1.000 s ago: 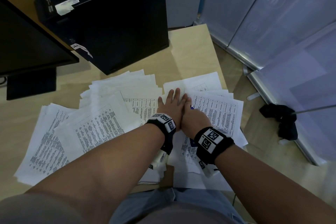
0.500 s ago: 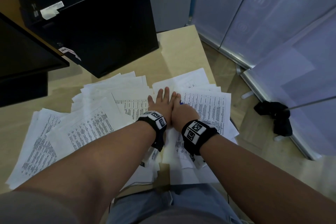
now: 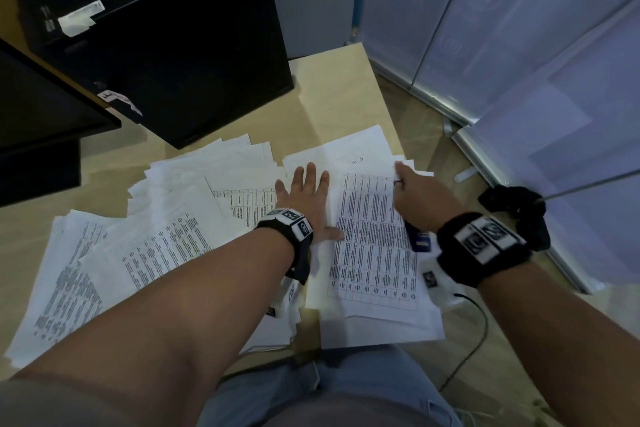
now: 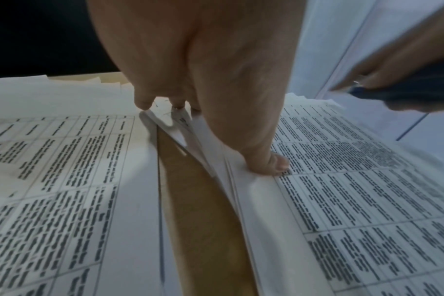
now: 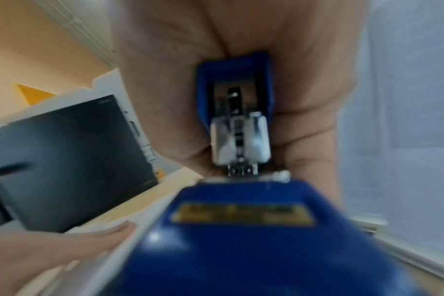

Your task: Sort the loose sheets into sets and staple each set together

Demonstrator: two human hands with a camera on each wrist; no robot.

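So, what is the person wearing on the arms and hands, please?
Both forearms are bare, with no sleeves over them. The left hand and the right hand wear no gloves. Each wrist carries a black band with white square tags printed with black code patterns. Small white tagged blocks hang below both wrists, and a thin black cable runs from the right one.

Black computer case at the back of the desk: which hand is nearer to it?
Left. The left hand lies flat on the sheets, closer to the black computer case. The right hand grips the blue stapler farther right, near the desk's edge.
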